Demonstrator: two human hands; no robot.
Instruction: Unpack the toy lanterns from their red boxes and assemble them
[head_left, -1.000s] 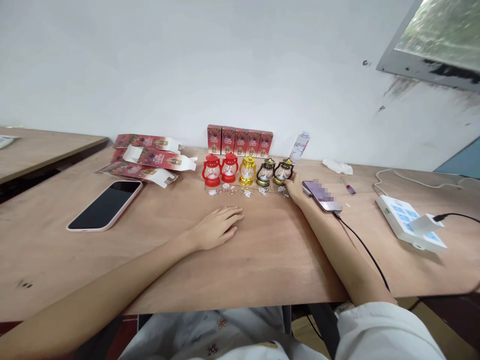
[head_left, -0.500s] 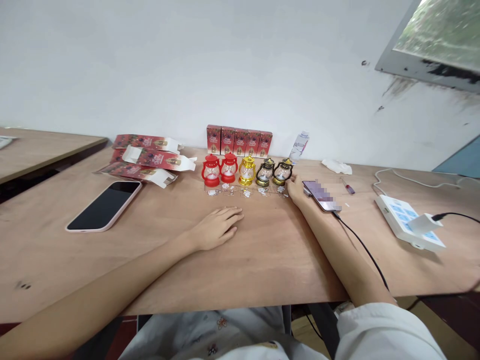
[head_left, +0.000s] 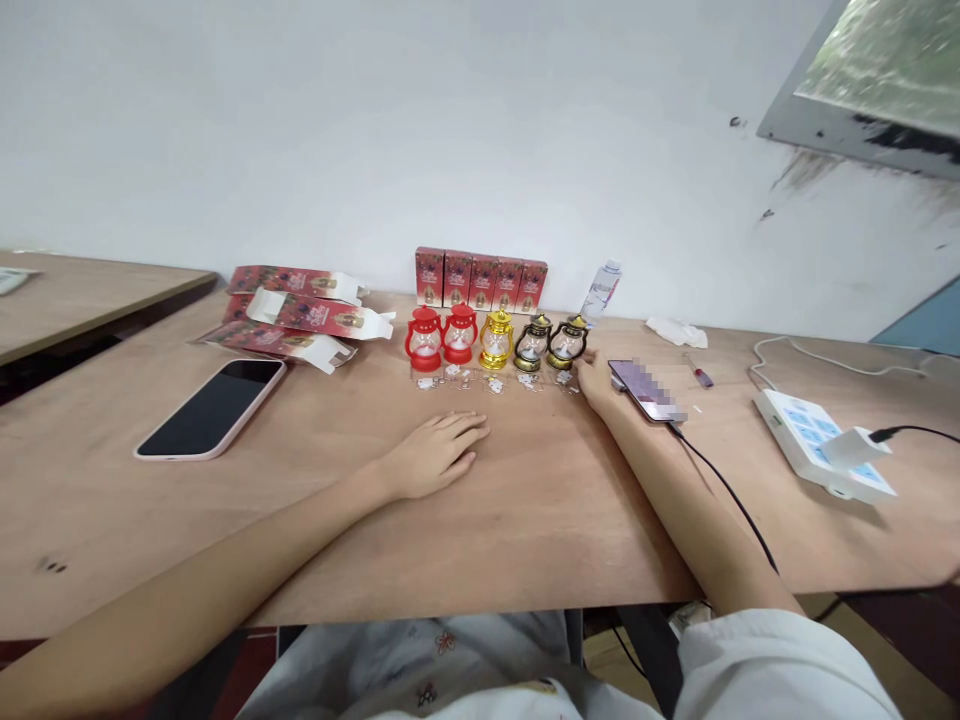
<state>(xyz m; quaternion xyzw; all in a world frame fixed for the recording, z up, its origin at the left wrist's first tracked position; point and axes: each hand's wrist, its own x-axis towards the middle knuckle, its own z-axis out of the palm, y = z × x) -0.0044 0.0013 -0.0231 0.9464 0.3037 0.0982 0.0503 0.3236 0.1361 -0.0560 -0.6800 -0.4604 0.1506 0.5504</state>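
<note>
- Bare fingers (head_left: 466,432) of the left hand (head_left: 435,455) lie spread flat on the counter (head_left: 525,520), holding nothing.
- Right hand (head_left: 596,380) rests just right of the black-and-gold lantern (head_left: 567,343), its fingertips at the lantern's base; whether they close on it cannot be told.
- Beside that lantern, leftward, stand a dark lantern (head_left: 532,344), a gold lantern (head_left: 496,340) and two red lanterns (head_left: 441,336).
- Red boxes (head_left: 481,281) line the wall behind.
- Pink-cased phone (head_left: 211,408) lies far left; a cabled phone (head_left: 646,390) lies just right of the right hand.

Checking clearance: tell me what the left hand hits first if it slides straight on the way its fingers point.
Probably the small clear packets in front of the gold lantern; the left hand points up-right toward them, though depth is unclear.
</note>
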